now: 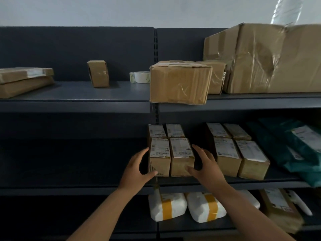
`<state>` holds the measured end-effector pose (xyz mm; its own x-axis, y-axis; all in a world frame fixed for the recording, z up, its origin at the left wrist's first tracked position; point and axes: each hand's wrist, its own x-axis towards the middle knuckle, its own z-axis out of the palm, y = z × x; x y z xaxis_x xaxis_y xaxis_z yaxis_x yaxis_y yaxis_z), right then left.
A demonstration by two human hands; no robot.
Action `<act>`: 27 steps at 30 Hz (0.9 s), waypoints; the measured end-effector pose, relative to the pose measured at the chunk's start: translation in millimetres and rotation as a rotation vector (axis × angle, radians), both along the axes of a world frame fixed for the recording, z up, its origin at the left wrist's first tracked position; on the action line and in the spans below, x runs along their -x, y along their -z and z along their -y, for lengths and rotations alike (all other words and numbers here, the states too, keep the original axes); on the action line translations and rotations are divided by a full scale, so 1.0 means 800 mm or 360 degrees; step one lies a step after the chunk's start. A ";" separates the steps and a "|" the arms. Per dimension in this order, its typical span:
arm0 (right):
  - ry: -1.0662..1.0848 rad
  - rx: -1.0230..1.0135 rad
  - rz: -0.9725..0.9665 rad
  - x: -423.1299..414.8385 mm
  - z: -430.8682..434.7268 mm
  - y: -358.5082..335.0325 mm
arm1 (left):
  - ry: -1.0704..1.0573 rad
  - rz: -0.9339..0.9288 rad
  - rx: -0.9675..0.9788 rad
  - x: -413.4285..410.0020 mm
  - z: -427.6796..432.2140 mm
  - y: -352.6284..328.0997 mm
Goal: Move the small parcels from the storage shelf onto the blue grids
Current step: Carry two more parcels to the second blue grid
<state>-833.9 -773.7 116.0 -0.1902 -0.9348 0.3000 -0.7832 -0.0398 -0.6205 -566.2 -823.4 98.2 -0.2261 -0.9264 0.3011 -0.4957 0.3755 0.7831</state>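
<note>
My bare forearms reach up and forward from the bottom edge toward the middle tier of the storage shelf (pixel 225 186). My left hand (pixel 137 168) is spread, fingers curved by the left side of the front-left parcel (pixel 159 157), thumb touching its lower front corner. My right hand (pixel 205 164) is spread too, fingers by the right side of the front-right parcel (pixel 182 156), thumb on its front face. The hands bracket the pair without clamping. Two more parcels (pixel 165 130) stand just behind.
</note>
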 end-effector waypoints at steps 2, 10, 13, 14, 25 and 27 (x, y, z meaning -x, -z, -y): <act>-0.0047 -0.0075 0.0028 0.004 0.009 0.011 | 0.0030 -0.0004 -0.0009 0.014 0.007 0.010; -0.0108 -0.0105 0.0171 -0.002 0.025 0.038 | -0.0049 -0.0023 0.0060 0.036 0.016 0.032; -0.0082 -0.0034 0.0109 -0.008 0.023 0.032 | -0.0082 -0.0081 0.0129 0.030 0.011 0.029; -0.0096 0.0009 0.0096 -0.012 0.021 0.029 | -0.0089 -0.0111 0.0140 0.026 0.009 0.028; -0.0568 0.0302 0.0062 -0.162 0.033 -0.021 | -0.0548 -0.0194 0.0280 -0.130 -0.055 -0.014; -0.0743 0.0313 0.0135 -0.213 0.033 -0.027 | -0.0708 -0.0169 0.0303 -0.177 -0.080 -0.023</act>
